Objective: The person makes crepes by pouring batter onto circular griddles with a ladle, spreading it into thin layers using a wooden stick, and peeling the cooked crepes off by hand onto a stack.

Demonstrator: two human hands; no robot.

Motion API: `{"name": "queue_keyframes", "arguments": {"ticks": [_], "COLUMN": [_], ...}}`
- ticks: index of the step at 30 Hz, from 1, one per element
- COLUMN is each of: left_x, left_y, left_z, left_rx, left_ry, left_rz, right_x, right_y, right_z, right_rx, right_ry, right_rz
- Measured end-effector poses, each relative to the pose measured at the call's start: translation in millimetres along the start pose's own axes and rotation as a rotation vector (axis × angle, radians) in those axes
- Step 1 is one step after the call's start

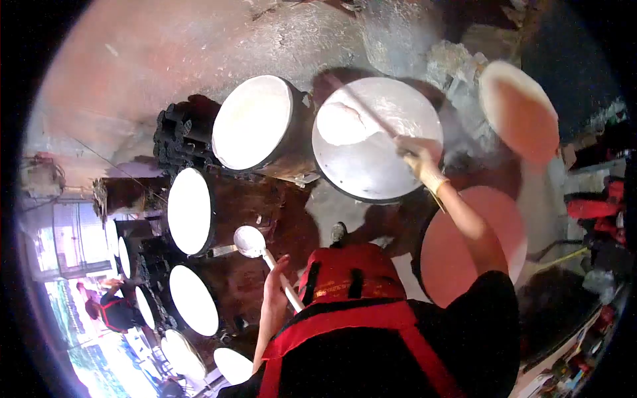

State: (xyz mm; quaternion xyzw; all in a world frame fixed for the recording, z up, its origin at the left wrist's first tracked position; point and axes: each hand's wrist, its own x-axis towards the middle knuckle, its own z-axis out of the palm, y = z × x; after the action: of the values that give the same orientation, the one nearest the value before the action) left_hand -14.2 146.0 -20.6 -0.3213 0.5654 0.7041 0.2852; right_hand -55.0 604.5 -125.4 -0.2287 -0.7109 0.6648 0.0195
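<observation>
My right hand (417, 159) is closed round a thin stick (365, 109), which slants up and left over a wide round metal pan (361, 179). A white mass (342, 125) lies on the left part of that pan. Near my chest on the left, my left hand (277, 277) is against the pale handle of a ladle (249, 241), its fingers bent around it. The ladle's round bowl hangs over the dark floor, beside the round white surfaces. A red apron (352, 273) covers my front.
Round white-topped drums stand at left, one (252, 123) beside the pan, others (190, 211) (194, 300) lower. Black cylinders (178, 136) are stacked at upper left. Two round surfaces (521, 113) (474, 242) lie right. Another person (113, 310) in a red apron is far left.
</observation>
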Motion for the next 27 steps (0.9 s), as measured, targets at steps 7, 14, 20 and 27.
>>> {"name": "queue_keyframes", "arguments": {"ticks": [7, 14, 20, 27], "left_x": [44.5, 83.8, 111.8, 98.0], "left_y": [14.9, 60.0, 92.2, 118.5], "left_z": [-20.1, -33.1, -76.5, -163.5], "left_rx": [0.019, 0.362, 0.594, 0.558], "left_ry": [-0.151, -0.358, -0.402, -0.280], "left_rz": [-0.116, -0.085, 0.038, 0.044], "right_x": [-116.7, -164.9, -275.9, -73.5], "right_y": [27.2, 12.4, 20.6, 32.6], "right_z": [9.7, 98.7, 193.7, 355.0], "right_rx": [0.501, 0.208, -0.559, -0.026], "right_ry": [-0.056, 0.309, 0.460, 0.801], "right_rz": [0.167, -0.037, 0.109, -0.491]}}
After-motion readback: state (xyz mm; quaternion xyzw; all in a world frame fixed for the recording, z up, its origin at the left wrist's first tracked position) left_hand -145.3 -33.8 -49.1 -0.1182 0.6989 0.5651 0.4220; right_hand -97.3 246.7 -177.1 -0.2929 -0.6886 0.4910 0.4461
